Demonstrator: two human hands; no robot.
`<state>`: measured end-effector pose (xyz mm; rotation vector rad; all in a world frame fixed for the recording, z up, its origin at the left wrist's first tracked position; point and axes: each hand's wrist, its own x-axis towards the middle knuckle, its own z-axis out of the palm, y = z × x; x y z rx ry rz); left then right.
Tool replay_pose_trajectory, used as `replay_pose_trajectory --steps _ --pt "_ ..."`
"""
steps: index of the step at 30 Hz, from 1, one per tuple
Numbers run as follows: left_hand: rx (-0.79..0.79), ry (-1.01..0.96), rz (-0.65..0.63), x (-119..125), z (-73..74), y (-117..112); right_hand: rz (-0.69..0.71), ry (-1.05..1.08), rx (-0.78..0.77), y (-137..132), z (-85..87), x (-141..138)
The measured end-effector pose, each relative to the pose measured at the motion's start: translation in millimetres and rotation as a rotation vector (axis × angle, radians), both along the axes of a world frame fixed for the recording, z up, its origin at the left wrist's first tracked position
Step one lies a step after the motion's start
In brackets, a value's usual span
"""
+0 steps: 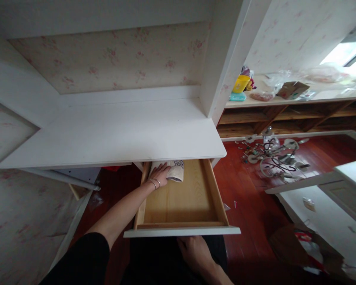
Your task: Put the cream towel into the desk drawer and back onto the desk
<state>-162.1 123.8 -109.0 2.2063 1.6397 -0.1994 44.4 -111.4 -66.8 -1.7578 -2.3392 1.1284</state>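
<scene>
Touching the cloth at the drawer's eleven o'clock, our left grip; at six, our right grip. We cannot tell either's closure. Presumably soft, light; hold its uncovered end.

A cream cloth with dark patterning lies toward the back left inside the pulled-out, pale wooden drawer.

The drawer juts from beneath the desktop, a cloth in its back left under the left hand, the right hand just before its front. Over there to the right, a chandelier lies on the floor before the shelf unit.
</scene>
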Motion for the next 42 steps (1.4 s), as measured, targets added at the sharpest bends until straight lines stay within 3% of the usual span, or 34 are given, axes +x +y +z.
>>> replay_pose_trajectory --steps 3,10,14,19,25,30,34,38,42 --pt "0.015 -0.038 -0.054 28.2 -1.9 -2.7 0.022 0.006 0.017 0.3 -1.3 0.4" --pt "0.017 -0.116 -0.054 120.3 -2.0 9.8 0.036 0.006 0.037 -0.7 -3.4 1.8" --pt "0.054 -0.112 -0.109 148.5 -3.8 10.4 0.038 0.006 0.032 -0.3 -3.9 2.7" --pt "0.053 -0.075 -0.173 148.3 -1.7 8.5 0.035 0.028 0.020 1.1 -4.4 5.2" --pt "0.076 -0.103 -0.261 137.1 20.4 -17.0 0.031 0.036 -0.016 2.4 -2.6 6.8" --pt "-0.076 -0.119 -0.335 132.5 33.4 -57.3 0.027 0.040 -0.031 3.8 -1.2 6.4" --pt "-0.300 -0.177 -0.388 137.9 36.0 -81.9 0.035 0.044 -0.024 4.1 -2.8 6.0" --pt "-0.463 -0.241 -0.460 146.9 39.9 -93.9 0.035 0.045 -0.025 3.3 -4.5 6.0" --pt "-0.450 -0.229 -0.433 143.1 45.8 -97.5 0.036 0.044 -0.033 3.3 -4.0 5.6"
